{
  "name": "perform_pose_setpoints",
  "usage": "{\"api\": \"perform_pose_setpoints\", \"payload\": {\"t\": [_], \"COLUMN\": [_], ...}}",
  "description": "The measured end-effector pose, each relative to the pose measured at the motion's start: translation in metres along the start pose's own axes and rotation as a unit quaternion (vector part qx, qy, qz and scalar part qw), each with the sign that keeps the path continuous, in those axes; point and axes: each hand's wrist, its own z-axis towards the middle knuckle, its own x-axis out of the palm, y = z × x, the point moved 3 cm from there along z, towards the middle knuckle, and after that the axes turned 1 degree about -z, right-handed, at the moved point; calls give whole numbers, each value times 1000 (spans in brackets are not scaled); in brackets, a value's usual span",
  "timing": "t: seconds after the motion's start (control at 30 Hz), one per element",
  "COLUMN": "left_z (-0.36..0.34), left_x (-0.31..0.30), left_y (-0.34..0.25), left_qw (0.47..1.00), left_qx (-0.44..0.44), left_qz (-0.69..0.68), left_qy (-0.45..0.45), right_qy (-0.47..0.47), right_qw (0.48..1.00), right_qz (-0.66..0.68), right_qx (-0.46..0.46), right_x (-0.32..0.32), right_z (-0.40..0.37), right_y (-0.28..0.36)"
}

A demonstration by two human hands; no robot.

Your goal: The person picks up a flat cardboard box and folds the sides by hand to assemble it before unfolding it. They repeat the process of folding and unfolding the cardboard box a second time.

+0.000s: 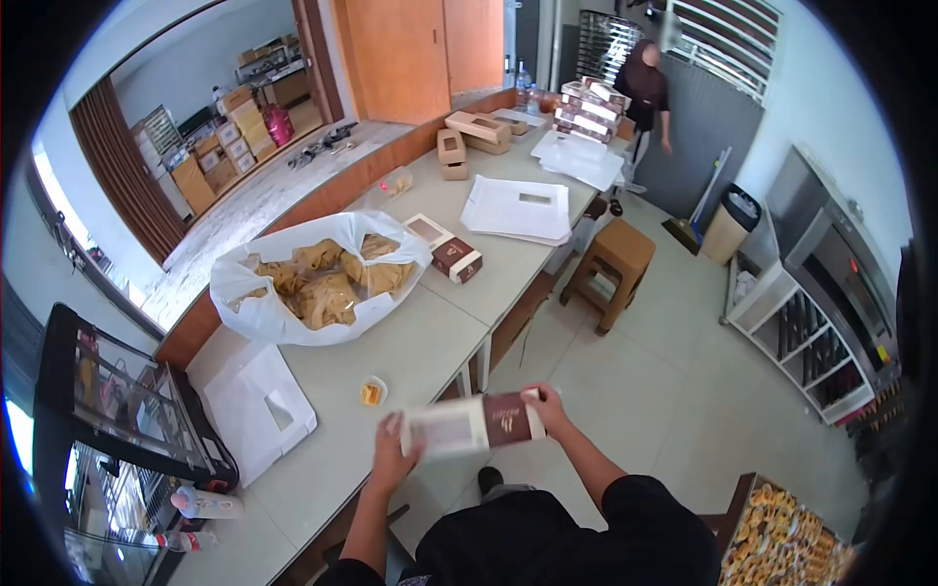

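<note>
Between my two hands is a cream and brown pastry box (513, 418) with a clear window in its lid, held level in front of my body beside the table edge. My left hand (393, 451) grips its left end, which is slightly blurred. At the brown right end, my right hand (549, 408) is closed on the corner. A small pastry in a white paper cup (372, 393) sits on the table just beyond the box. Farther back lies a similar brown and cream box (454, 256), next to a large white plastic bag (322, 332) holding several brown paper-like bundles.
Flat white box sheets (518, 207) and stacked boxes (591, 109) occupy the table's far end. A display case (127, 420) stands at left. On the floor are a brown stool (611, 264) and, lower right, a tray of pastries (782, 537). Another person (645, 93) stands at the back.
</note>
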Motion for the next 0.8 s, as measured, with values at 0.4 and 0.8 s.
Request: {"api": "perform_pose_setpoints", "payload": {"t": [0.4,0.8], "left_z": [-66,-42], "left_x": [-32,-114], "left_y": [138,271], "left_qw": [926,878], "left_qx": [-313,-277], "left_qz": [5,378], "left_qy": [-212,95], "right_qy": [-16,28], "right_qw": [930,954], "right_qz": [-364,-168], "right_qx": [-39,-248], "right_x": [99,186], "right_z": [195,67], "right_y": [-54,25]}}
